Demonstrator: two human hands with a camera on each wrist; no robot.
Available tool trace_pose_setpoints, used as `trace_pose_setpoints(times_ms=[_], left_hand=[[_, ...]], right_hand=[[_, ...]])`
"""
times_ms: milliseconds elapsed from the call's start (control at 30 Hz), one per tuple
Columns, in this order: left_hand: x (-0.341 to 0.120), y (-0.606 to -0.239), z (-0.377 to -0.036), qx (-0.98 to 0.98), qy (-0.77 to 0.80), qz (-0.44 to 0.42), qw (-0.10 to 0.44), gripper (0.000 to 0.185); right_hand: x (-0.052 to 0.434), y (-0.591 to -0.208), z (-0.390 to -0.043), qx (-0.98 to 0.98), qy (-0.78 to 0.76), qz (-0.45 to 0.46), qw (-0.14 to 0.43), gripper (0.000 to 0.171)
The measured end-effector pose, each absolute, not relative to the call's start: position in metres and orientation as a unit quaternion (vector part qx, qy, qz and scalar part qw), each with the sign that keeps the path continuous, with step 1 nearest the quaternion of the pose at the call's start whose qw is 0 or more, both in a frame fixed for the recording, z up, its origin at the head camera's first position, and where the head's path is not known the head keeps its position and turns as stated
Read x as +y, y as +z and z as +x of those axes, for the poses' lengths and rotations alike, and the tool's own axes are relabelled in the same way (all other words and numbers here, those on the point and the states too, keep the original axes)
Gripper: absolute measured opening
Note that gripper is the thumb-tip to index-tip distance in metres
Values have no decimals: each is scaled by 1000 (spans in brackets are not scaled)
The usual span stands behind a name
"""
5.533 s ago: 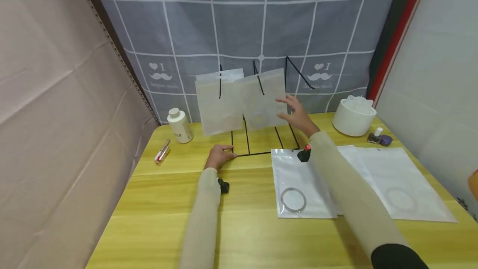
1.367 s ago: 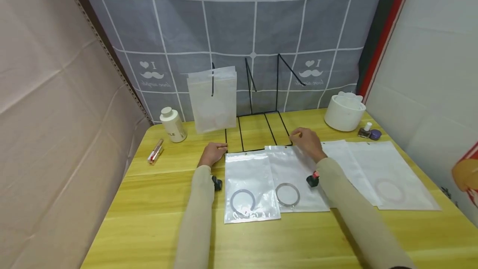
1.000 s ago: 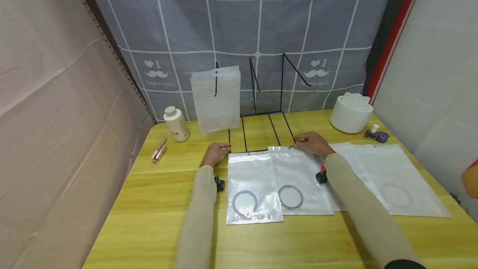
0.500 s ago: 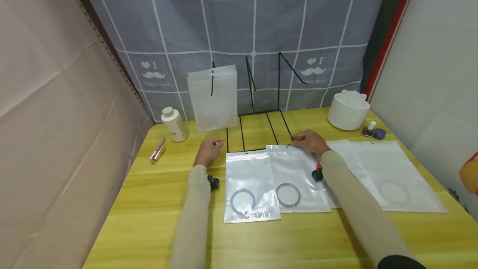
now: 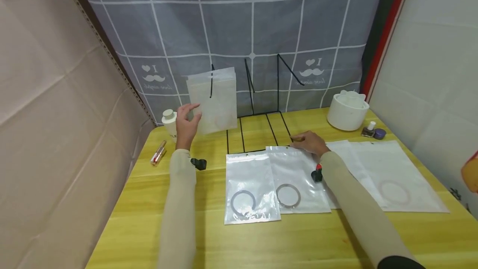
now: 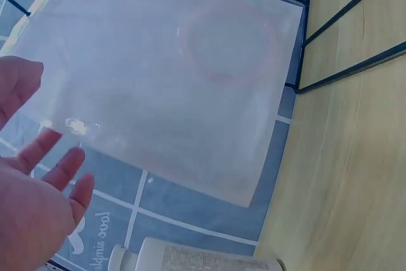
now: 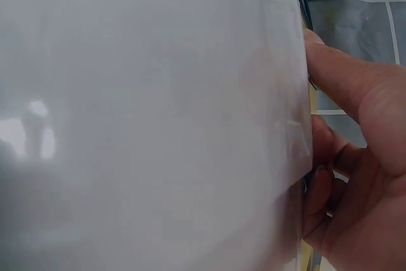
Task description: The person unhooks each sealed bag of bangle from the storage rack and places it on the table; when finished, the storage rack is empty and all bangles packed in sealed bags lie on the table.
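Left hand (image 5: pixel 188 120), left of centre in the head view, is raised with fingers spread and relaxed, gripping nothing; its fingertips sit just at the left edge of the frosted translucent plastic pouch (image 5: pixel 213 99) hanging upright on the black wire rack (image 5: pixel 261 107) (contact cannot be confirmed from either view). A faint pink ring shows through that pouch in the left wrist view. Right hand (image 5: pixel 309 142), right of centre, lies on the yellow wooden table (image 5: pixel 149 219) with fingers curled at the top edge of a clear flat zip bag holding a metal ring (image 5: pixel 296 179). A second clear ring bag (image 5: pixel 250 186) lies just left of it, overlapping. A white bottle (image 5: pixel 169 123) stands behind the left hand.
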State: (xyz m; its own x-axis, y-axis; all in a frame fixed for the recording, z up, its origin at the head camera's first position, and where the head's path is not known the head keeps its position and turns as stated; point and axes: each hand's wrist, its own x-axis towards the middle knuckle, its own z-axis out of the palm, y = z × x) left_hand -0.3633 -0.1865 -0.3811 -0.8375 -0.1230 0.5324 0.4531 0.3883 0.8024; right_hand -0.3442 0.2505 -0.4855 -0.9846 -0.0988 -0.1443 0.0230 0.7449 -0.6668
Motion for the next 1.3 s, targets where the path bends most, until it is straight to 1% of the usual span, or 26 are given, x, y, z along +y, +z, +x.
trace_pose_setpoints(times_ms=[167,400,533,667,867,1300], left_hand=[[-176,-376,-368,-776,-559,-128,264,32],[-168,-368,-383,-770,-568,-147,250,50],[-168,-363,-384,-774,-572,-142,231,55],[-170,-363,-379,-774,-583,-135,206,56],[-172,-366,-374,-761,-599,-158,195,57],[-186,-369,-335,-782,-555,-178,221,50]], right_hand=[[251,-486,-344,932,-352,-25,80,53],[251,-486,-345,927,-364,-16,87,55],[251,-487,-346,927,-362,-14,92,55],[251,-487,-345,928,-360,-10,91,54],[250,-486,-342,928,-361,-10,89,54],[250,-486,-343,931,-355,-15,85,56]])
